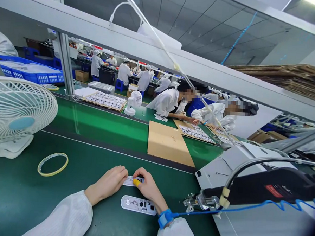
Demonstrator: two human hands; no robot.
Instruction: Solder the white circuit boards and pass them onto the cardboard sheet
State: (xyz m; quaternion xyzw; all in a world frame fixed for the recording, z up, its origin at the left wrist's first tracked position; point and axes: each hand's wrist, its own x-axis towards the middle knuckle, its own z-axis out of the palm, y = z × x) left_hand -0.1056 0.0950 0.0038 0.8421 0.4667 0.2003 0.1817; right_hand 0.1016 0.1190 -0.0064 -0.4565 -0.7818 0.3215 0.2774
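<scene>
Both my hands meet on a small white flat part [131, 181] lying on the green bench mat [24, 195]. My left hand [109, 184] has curled fingers pressing its left end. My right hand [147, 185], with a yellow cot on one fingertip and a blue wrist strap [165, 217], pinches its right end. Just in front of my wrists lies a second white oblong part [138, 205] with an open circuit board showing, untouched.
A white desk fan [16, 116] stands at the left, a ring of clear tape [53, 164] beside it. A hanging black tool [251, 191] with a blue coiled cord sits at the right over a white box [239, 161]. Cardboard [169, 143] lies on the conveyor; people in white coats work beyond.
</scene>
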